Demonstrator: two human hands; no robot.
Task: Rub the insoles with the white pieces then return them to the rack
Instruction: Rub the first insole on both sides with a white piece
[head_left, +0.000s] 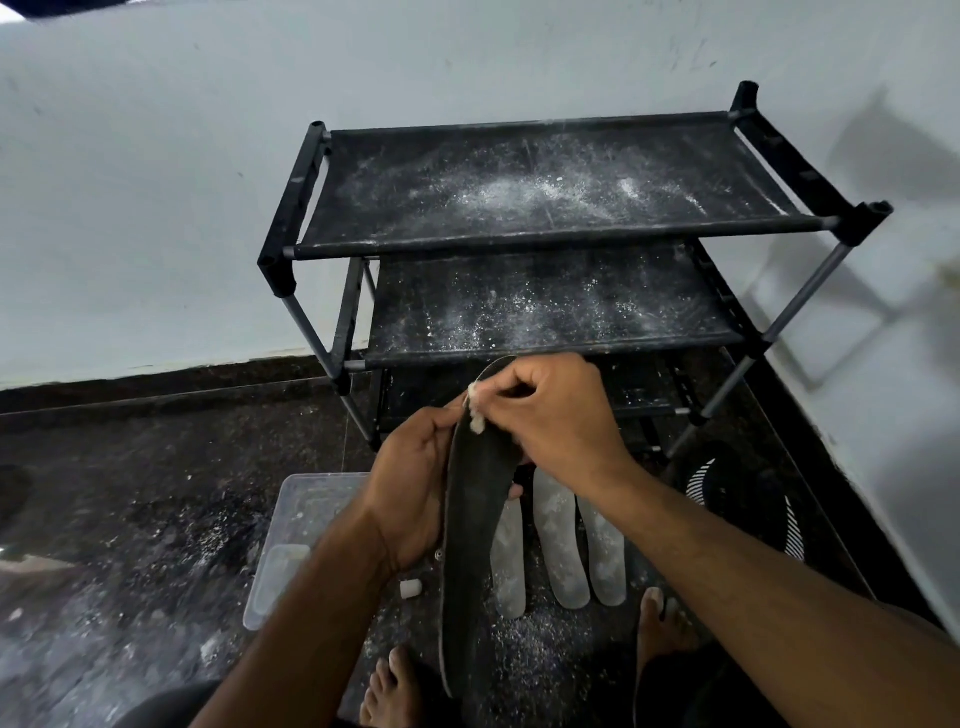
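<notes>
Black insole held upright-ish at centre frame, long axis running from lower centre up toward the rack, dark face toward the camera. Left hand wraps its left edge, grip closed around the insole with fingers behind it and thumb near the upper edge. Right hand sits at the insole's upper end, grip pinched shut on a small white piece, which presses against the insole's top left edge. Black rack stands behind the hands in the upper centre and right of the frame, against a pale wall; its top shelf and second shelf are dusted with white powder. Three grey insoles lie side by side on the dark speckled floor just right of the held one, powder-marked, one partly hidden behind it. Clear plastic container sits on the floor at lower left of centre, partly behind the left forearm. Another small white piece lies on the floor between container and held insole. Dark shoe with white stripes at right, near the rack's leg. Bare feet show at the bottom of the frame, white powder scattered on the floor around them.
</notes>
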